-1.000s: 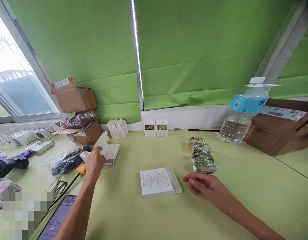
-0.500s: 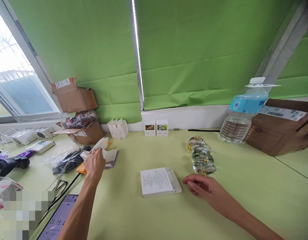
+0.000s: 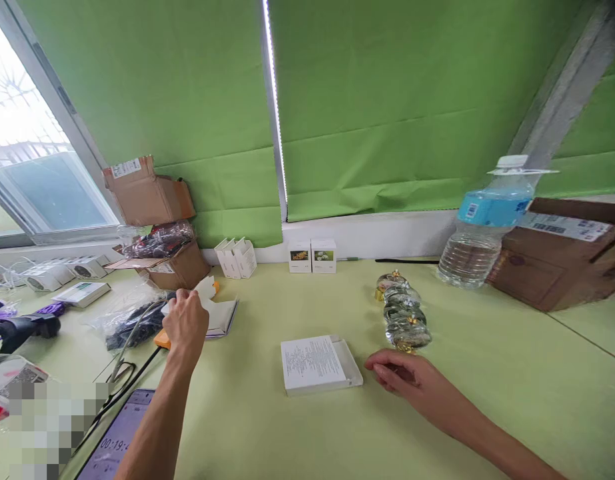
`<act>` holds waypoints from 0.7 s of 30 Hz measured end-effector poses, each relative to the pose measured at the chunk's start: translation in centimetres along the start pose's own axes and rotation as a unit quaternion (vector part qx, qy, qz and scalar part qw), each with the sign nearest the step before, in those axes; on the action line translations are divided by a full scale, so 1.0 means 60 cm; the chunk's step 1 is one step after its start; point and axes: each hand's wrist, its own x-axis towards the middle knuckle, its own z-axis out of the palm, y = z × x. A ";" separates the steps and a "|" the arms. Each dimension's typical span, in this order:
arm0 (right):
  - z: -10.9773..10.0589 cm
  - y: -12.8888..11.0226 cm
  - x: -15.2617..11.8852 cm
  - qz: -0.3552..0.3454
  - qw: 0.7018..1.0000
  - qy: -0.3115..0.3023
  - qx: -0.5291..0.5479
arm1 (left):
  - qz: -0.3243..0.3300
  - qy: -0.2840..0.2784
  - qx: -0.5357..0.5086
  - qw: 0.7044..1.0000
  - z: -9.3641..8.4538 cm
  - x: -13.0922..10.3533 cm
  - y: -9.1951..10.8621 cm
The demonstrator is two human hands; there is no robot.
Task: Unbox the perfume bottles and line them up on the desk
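Note:
My left hand (image 3: pixel 186 321) is at the white papers (image 3: pixel 221 317) on the left, its fingers bent down and closed around something I cannot make out. My right hand (image 3: pixel 398 373) rests at the table's right middle, fingers curled together and nothing visible between them. Just left of it lies a flat white box (image 3: pixel 312 363) with printed text and a translucent part sticking out at its right end. Behind the right hand stands a row of glass pieces (image 3: pixel 406 313) with gold-coloured parts.
Two small picture boxes (image 3: pixel 324 256) and several folded white cartons (image 3: pixel 236 257) stand at the back. A water bottle (image 3: pixel 474 233) and brown box (image 3: pixel 552 260) are right. Left are stacked cartons (image 3: pixel 154 200), cables, a bagged black item (image 3: pixel 132 328) and a phone (image 3: pixel 114 433).
My left hand has shifted slightly left over the papers, and more of their right part shows. My right hand and the flat white box have hardly moved.

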 end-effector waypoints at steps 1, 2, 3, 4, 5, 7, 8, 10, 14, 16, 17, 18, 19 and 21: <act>0.000 0.000 0.000 -0.001 1.000 0.002 -0.004 | -0.002 0.009 -0.010 1.000 -0.002 -0.001 0.005; 0.000 0.000 0.000 -0.001 1.000 0.003 -0.008 | 0.001 0.017 -0.023 1.000 -0.004 -0.002 0.011; 0.000 0.000 0.000 -0.001 1.000 0.005 -0.011 | 0.010 0.021 -0.039 0.999 -0.006 -0.004 0.018; 0.001 0.000 0.000 -0.001 1.000 0.006 -0.013 | 0.026 0.020 -0.058 0.998 -0.008 -0.005 0.026; 0.001 0.000 0.000 -0.003 1.000 0.007 -0.014 | 0.047 0.014 -0.079 0.996 -0.008 -0.008 0.036; 0.002 0.000 0.000 -0.007 1.000 0.010 -0.017 | 0.109 -0.018 -0.128 0.986 -0.006 -0.016 0.058; 0.002 0.000 0.000 -0.010 1.000 0.011 -0.018 | 0.146 -0.044 -0.155 0.976 -0.003 -0.022 0.070; 0.003 0.001 0.001 -0.014 1.000 0.015 -0.017 | 0.225 -0.111 -0.208 0.945 0.005 -0.040 0.095; 0.005 0.003 0.001 -0.026 0.999 0.025 -0.019 | 0.349 -0.248 -0.279 0.859 0.021 -0.087 0.132; 0.006 0.003 0.001 -0.032 0.999 0.029 -0.024 | 0.388 -0.309 -0.293 0.818 0.024 -0.106 0.142; 0.007 0.003 0.000 -0.034 0.999 0.031 -0.026 | 0.400 -0.340 -0.297 0.797 0.024 -0.113 0.145; 0.007 0.002 0.000 -0.034 0.999 0.032 -0.026 | 0.408 -0.368 -0.301 0.779 0.022 -0.117 0.147; 0.008 0.002 0.000 -0.034 0.999 0.033 -0.027 | 0.411 -0.390 -0.305 0.766 0.019 -0.121 0.149; 0.008 0.002 -0.001 -0.035 0.999 0.033 -0.026 | 0.398 -0.399 -0.314 0.764 0.010 -0.125 0.152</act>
